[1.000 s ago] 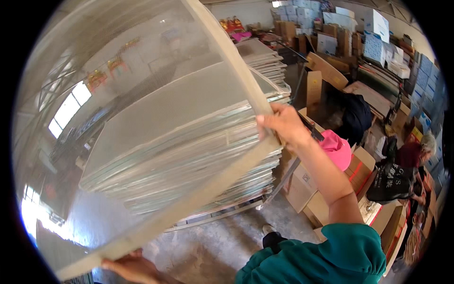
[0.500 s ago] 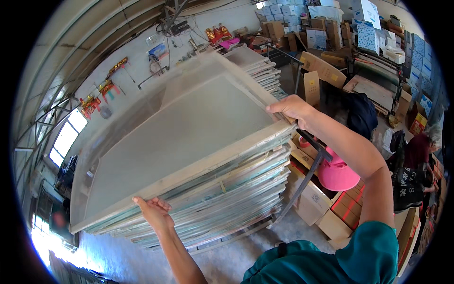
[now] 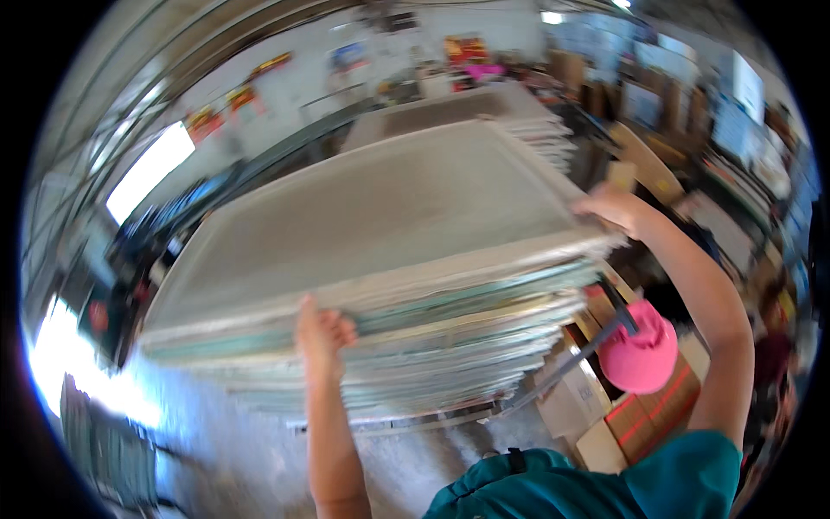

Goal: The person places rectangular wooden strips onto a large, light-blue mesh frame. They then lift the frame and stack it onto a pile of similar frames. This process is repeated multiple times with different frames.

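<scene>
A large pale framed screen (image 3: pixel 380 216) with a greyish sheet inside its border lies on top of a tall stack of similar frames (image 3: pixel 450 346). At the near edge of this top frame is my left hand (image 3: pixel 322 333), thumb up against the border and the other fingers curled; motion blurs it. My right hand (image 3: pixel 609 210) grips the right corner, thumb over the top, with the fingers partly hidden beneath. The frames' edges look whitish and greenish and are slightly uneven.
Another stack of frames (image 3: pixel 519 108) stands behind. To the right are a dark metal bar (image 3: pixel 575 363), a pink cap (image 3: pixel 638 350) and cardboard boxes (image 3: pixel 653 415). Blue-and-white cartons (image 3: pixel 596 43) are piled at the far right. A bright window (image 3: pixel 151 173) is at left.
The top frame has come down flatter onto the stack, and its far edge now shows lower. Both hands stay at its edges. My view has turned left, so the scene sits further right.
</scene>
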The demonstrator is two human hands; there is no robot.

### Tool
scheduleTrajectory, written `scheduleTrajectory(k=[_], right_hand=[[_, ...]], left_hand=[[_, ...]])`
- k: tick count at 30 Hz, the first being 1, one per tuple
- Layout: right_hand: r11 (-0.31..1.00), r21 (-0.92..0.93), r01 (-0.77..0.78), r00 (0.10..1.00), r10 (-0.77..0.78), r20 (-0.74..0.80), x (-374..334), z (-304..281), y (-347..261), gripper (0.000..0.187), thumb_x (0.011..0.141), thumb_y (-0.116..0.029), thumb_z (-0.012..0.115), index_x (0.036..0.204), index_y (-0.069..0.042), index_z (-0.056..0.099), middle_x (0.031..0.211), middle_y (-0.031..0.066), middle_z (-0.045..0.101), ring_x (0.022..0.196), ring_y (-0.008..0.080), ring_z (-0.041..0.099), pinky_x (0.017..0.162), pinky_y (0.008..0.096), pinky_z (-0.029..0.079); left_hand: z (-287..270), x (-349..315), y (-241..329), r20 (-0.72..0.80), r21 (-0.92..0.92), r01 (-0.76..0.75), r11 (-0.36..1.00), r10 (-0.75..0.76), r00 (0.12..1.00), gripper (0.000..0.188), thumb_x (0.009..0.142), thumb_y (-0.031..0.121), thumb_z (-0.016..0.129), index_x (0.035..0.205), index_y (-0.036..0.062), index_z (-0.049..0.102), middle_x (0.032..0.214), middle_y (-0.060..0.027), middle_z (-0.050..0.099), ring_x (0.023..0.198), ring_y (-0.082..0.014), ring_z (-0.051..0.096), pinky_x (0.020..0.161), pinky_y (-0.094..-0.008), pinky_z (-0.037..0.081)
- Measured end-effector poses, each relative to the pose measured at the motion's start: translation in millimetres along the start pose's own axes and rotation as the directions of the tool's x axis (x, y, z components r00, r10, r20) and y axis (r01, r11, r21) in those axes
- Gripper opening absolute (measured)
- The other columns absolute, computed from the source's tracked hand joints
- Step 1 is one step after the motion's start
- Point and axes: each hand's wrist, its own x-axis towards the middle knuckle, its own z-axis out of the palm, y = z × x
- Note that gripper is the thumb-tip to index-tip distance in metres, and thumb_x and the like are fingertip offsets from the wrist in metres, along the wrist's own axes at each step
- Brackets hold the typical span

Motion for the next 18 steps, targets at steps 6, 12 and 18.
scheduleTrajectory(k=[6, 12, 18], right_hand=[[0.377, -0.926, -0.038, 0.878, -0.430, -0.211, -18.1, 8.0, 11.9, 0.045, 0.082, -0.040, 0.054, 0.076, 0.003, 0.064, 0.073, 0.0192, 0.065, 0.071, 0.0312, 0.065, 0.064, 0.0405, 0.051], [0.218, -0.932, 0.289, 0.529, -0.848, -0.034, -49.9, 95.6, -59.2, 0.023, 0.088, -0.020, 0.052, 0.099, -0.002, 0.060, 0.087, 0.0180, 0.064, 0.077, 0.0356, 0.062, 0.063, 0.0423, 0.049], [0.066, -0.551, 0.832, 0.318, -0.870, 0.376, -132.7, 305.9, -74.1, 0.023, 0.090, -0.018, 0.051, 0.104, -0.004, 0.060, 0.087, 0.0151, 0.063, 0.076, 0.0320, 0.063, 0.065, 0.0406, 0.049]], left_hand=[[-6.1, -13.0, -5.5, 0.116, 0.365, -0.003, 0.931, -0.042, 0.992, 0.066, 0.092, 0.055, 0.035, 0.052, 0.0050, 0.051, 0.043, -0.0078, 0.049, 0.040, -0.0166, 0.049, 0.041, -0.0311, 0.040], [-109.5, -123.7, -48.7, 0.127, 0.384, 0.156, 0.910, -0.219, 0.967, 0.066, 0.091, 0.053, 0.041, 0.055, -0.0001, 0.056, 0.049, -0.0089, 0.054, 0.043, -0.0156, 0.054, 0.046, -0.0297, 0.047], [-235.3, -310.7, -134.7, -0.229, 0.450, 0.378, 0.809, -0.304, 0.925, 0.044, 0.089, 0.039, 0.046, 0.076, 0.0005, 0.061, 0.072, -0.0140, 0.064, 0.068, -0.0279, 0.063, 0.069, -0.0403, 0.050]])
